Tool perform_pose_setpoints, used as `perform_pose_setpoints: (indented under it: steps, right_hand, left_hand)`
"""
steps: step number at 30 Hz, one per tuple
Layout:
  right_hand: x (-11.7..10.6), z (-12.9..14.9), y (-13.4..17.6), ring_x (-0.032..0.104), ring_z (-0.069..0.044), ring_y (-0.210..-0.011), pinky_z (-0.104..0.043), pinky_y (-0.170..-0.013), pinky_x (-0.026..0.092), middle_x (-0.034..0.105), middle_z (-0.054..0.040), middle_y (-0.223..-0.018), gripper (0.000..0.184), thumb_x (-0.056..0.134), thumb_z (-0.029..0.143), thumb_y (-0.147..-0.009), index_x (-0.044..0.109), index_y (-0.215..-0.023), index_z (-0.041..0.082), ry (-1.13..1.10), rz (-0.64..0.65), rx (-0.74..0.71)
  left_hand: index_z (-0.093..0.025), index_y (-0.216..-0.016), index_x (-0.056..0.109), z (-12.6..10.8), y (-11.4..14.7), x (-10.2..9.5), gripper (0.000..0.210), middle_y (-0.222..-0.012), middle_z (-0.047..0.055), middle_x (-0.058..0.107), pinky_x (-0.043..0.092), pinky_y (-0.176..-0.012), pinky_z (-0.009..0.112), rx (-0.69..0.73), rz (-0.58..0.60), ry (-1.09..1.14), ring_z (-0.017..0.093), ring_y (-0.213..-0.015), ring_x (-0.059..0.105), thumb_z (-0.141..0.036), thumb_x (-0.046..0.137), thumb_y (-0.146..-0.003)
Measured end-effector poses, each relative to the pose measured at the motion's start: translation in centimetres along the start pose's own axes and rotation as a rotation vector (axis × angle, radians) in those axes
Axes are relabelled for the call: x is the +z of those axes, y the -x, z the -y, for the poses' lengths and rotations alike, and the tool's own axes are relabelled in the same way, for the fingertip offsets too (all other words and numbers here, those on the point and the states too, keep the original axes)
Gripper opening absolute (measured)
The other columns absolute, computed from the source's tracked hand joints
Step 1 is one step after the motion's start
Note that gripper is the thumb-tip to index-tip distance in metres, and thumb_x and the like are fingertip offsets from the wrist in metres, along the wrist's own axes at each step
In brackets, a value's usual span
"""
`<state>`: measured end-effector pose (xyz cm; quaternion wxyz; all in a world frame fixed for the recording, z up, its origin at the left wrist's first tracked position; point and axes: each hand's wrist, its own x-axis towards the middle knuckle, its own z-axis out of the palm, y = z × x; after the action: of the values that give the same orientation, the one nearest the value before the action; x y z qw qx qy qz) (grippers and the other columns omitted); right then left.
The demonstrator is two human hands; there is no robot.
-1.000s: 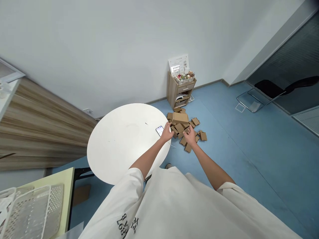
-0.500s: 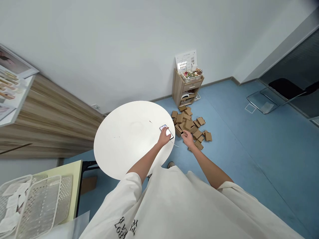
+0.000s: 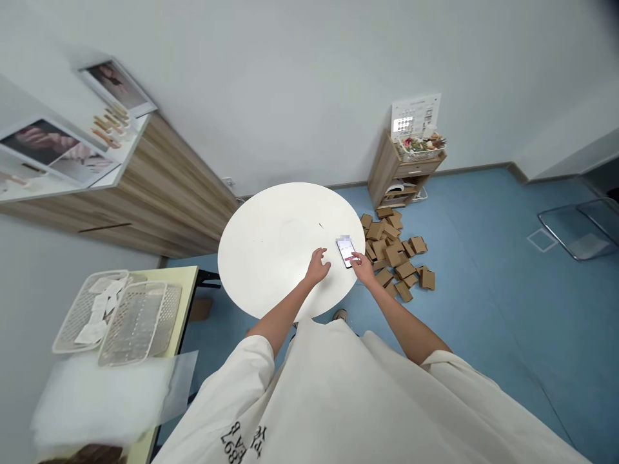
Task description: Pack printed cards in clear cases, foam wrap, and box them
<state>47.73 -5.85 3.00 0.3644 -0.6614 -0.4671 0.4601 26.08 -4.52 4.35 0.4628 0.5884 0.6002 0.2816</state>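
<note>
A smartphone [image 3: 344, 247] with a lit, pale screen is at the right side of the round white table [image 3: 271, 258]. My right hand [image 3: 363, 268] has its fingers closed at the phone's lower right edge. Whether the phone rests flat or is slightly raised, I cannot tell. To the left of the phone, my left hand [image 3: 318, 267] hovers over or rests on the tabletop, fingers curved and apart, holding nothing. A small dark mark or object [image 3: 321, 225] lies farther back on the table.
Brown cardboard boxes [image 3: 394, 254] lie heaped on the blue floor right of the table. Behind them stands a small wooden cabinet [image 3: 384, 169] with a basket on top. White baskets [image 3: 133, 322] sit on a yellow side table at left. A metal-framed chair [image 3: 556, 225] is far right.
My left hand has let go of the phone and moved left of it. My right hand has come from beside the table to the phone's edge. The view has turned left.
</note>
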Motion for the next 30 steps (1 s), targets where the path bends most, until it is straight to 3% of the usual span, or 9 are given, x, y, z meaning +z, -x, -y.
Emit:
perform_pose_setpoints:
  steps: [11, 24, 30]
  right_hand:
    - [11.3, 5.0, 2.5, 0.063, -0.021, -0.107, -0.037, -0.093, 0.052, 0.058, -0.009, -0.136, 0.044, 0.057, 0.039, -0.084, 0.062, -0.125, 0.024, 0.099, 0.227, -0.089]
    - [32.3, 9.8, 10.9, 0.062, -0.022, -0.108, -0.039, -0.092, 0.052, 0.059, -0.0062, -0.135, 0.041, 0.056, 0.04, -0.085, 0.064, -0.123, 0.027, 0.203, 0.404, -0.114]
    - [39.1, 11.9, 13.6, 0.062, -0.022, -0.109, -0.04, -0.095, 0.051, 0.06, -0.006, -0.135, 0.039, 0.056, 0.039, -0.087, 0.065, -0.123, 0.027, 0.253, 0.51, -0.165]
  left_hand:
    - [-0.027, -0.137, 0.048, 5.8, 6.3, -9.7, 0.054, -0.152, 0.01, 0.036, 0.05, -0.097, 0.04, -0.067, -0.203, 0.097, 0.025, -0.123, 0.055, -0.019, 0.056, -0.085]
    - [-0.024, -0.135, 0.052, 17.7, 16.9, -27.2, 0.052, -0.143, 0.012, 0.047, 0.052, -0.095, 0.037, -0.137, -0.375, 0.127, 0.023, -0.117, 0.059, -0.014, 0.055, -0.084]
    - [-0.021, -0.137, 0.051, 21.3, 20.4, -32.7, 0.052, -0.143, 0.014, 0.05, 0.051, -0.098, 0.039, -0.198, -0.436, 0.128, 0.025, -0.12, 0.059, -0.017, 0.057, -0.086]
